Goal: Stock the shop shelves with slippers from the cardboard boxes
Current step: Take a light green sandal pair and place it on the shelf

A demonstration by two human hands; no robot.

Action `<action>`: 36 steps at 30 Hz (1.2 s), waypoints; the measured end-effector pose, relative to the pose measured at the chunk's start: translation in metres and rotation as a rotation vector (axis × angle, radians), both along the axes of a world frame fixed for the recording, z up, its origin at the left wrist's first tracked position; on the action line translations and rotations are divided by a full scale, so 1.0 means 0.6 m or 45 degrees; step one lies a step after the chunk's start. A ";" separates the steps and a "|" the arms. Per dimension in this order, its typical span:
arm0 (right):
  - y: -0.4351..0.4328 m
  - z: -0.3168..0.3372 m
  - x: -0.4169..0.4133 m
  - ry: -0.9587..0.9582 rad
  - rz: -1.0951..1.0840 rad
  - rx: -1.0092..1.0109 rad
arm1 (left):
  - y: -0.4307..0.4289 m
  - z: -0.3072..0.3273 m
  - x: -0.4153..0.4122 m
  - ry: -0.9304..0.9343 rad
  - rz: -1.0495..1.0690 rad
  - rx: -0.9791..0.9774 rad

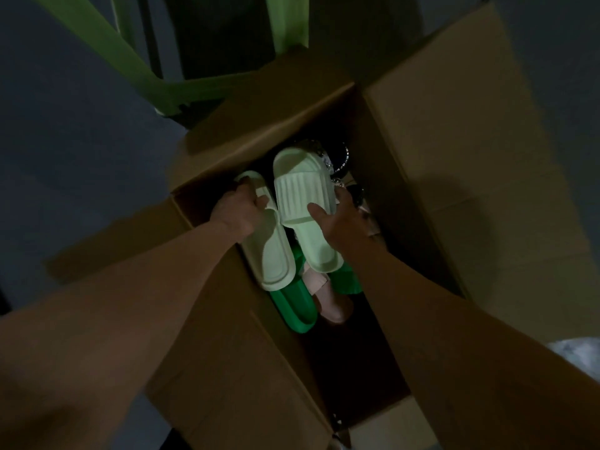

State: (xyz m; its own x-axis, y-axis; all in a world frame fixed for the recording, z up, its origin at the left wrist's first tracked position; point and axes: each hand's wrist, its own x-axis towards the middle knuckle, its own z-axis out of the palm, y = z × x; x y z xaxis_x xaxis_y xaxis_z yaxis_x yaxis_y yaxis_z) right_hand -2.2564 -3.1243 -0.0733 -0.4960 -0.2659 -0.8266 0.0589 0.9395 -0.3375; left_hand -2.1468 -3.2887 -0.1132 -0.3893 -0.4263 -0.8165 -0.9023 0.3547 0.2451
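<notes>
An open cardboard box (448,164) stands on the floor below me in dim light. My left hand (235,211) grips one pale green slipper (276,261) by its strap, over the box's left side. My right hand (341,222) holds a second pale green slipper (302,186), thumb on its ribbed strap and fingers behind it. Both slippers are inside the box opening. Beneath them lie a bright green slipper (295,306), a pink slipper (331,303) and dark sandals with shiny trim (341,160).
The box flaps (107,251) are spread open to the left, right and far side. A light green frame, perhaps a chair or rack (136,56), stands just beyond the box. The floor around is dark grey. Something pale shows at the right edge (581,355).
</notes>
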 end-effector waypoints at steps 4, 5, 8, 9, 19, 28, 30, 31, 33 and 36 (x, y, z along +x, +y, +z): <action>0.007 0.023 -0.011 -0.160 -0.247 -0.062 | -0.002 0.023 0.003 0.055 0.109 0.065; 0.011 0.035 -0.012 -0.199 -0.300 -0.052 | 0.002 0.036 0.004 0.097 0.140 0.108; 0.032 0.086 -0.012 -0.230 -0.365 -0.038 | 0.025 0.088 0.013 0.194 0.128 0.183; 0.041 0.099 -0.011 -0.249 -0.366 -0.048 | 0.035 0.105 0.018 0.200 0.099 0.193; 0.106 0.221 0.019 -0.308 -0.447 0.040 | 0.108 0.257 0.074 0.400 0.373 0.379; 0.121 0.349 0.062 -0.226 -0.249 -0.134 | 0.122 0.382 0.097 0.394 0.204 0.122; 0.120 0.388 0.074 -0.185 -0.266 -0.206 | 0.122 0.413 0.107 0.411 0.098 0.031; 0.117 0.410 0.079 -0.158 -0.265 -0.227 | 0.123 0.428 0.111 0.430 0.032 -0.017; 0.114 0.444 0.085 -0.116 -0.203 -0.215 | 0.122 0.457 0.115 0.450 -0.067 -0.165; 0.116 0.476 0.086 -0.086 -0.081 -0.195 | 0.113 0.498 0.114 0.330 -0.107 -0.387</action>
